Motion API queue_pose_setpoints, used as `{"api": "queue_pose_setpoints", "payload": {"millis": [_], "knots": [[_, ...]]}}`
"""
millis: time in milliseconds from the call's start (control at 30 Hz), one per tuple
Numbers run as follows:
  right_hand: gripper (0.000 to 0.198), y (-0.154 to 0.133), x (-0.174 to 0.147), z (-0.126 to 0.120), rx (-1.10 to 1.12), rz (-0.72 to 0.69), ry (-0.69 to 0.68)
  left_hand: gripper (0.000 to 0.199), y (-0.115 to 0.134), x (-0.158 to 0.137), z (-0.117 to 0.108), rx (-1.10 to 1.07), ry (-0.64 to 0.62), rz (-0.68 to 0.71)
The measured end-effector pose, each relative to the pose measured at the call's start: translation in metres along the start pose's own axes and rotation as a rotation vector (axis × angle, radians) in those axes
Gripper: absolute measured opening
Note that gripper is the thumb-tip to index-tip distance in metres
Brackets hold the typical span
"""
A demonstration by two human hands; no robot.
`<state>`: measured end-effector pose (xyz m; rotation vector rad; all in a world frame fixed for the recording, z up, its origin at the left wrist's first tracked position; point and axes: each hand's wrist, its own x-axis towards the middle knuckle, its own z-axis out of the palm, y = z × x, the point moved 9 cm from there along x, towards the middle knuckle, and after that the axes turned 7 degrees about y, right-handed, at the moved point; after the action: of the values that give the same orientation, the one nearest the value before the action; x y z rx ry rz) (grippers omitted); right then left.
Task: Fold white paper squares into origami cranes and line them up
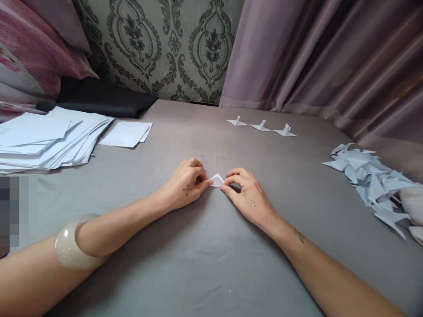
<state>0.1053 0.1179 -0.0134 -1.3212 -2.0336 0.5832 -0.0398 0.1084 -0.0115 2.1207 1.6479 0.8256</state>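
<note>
The left hand [187, 184] and right hand [251, 197] pinch opposite ends of the folded paper [217, 179] on grey cloth [211, 264]; folding appears incomplete. Right of this paper, a pile of birds [375, 177] appears finished; left and beyond, stacked sheets [36, 127] lie unfolded. Farther beyond stand three birds [261, 127].

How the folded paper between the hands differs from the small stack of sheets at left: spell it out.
The folded paper is creased to a peak; the small stack lies flat. The folded paper is much smaller in outline than the small stack. The left hand and right hand hold the folded paper; neither touches the small stack. Both are white.
</note>
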Motion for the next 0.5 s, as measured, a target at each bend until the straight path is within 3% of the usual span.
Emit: {"api": "queue_pose_setpoints", "payload": {"millis": [233,500], "knots": [[0.01,-0.01,-0.007,-0.004,-0.194,-0.025,-0.076,0.012,0.005,-0.001,-0.003,0.034,-0.128,0.067],[0.027,-0.013,-0.012,-0.001,-0.265,0.024,-0.101,0.026,0.003,0.0,-0.002,0.05,-0.113,0.127]]}}
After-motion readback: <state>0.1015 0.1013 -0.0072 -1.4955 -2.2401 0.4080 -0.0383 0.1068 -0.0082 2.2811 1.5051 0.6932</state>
